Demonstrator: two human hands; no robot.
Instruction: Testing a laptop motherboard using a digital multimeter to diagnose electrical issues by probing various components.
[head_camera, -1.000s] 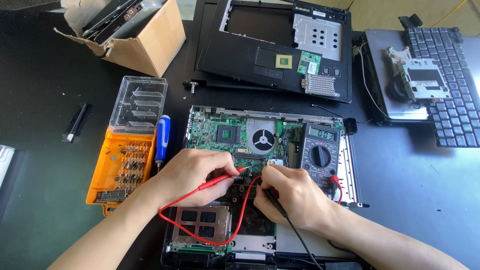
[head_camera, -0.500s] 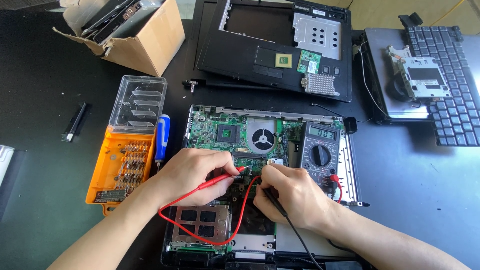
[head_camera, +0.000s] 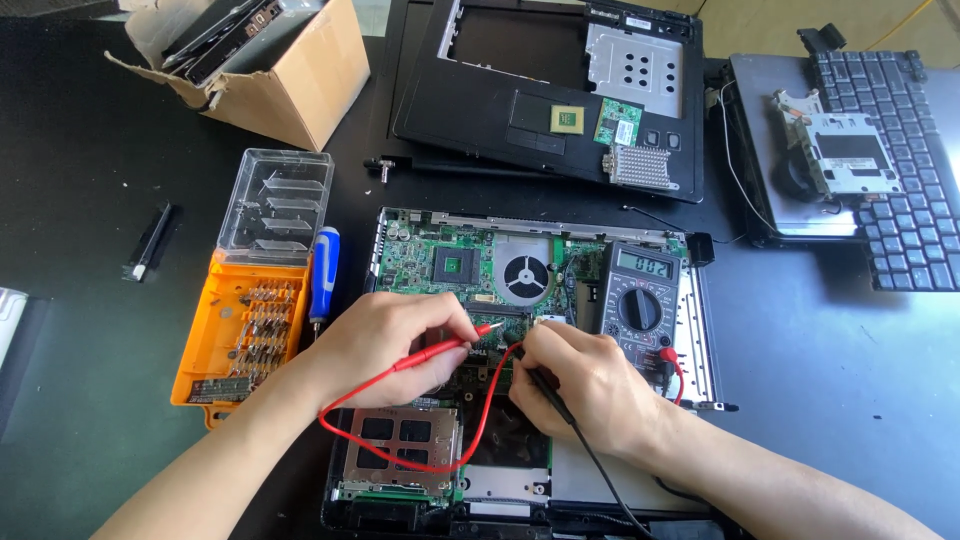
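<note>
Two hands pinch probes on the green motherboard (head_camera: 470, 265). Left hand (head_camera: 385, 345) pinches the red probe (head_camera: 450, 345); right hand (head_camera: 590, 380) pinches the black probe (head_camera: 548, 388). The multimeter (head_camera: 640, 300) lies at 2 o'clock.

Red multimeter probe (head_camera: 445, 347), slim, lying near-horizontal in left-hand fingers, tip on green laptop motherboard (head_camera: 470, 265); black probe (head_camera: 548, 390), slanted, under right hand.
</note>
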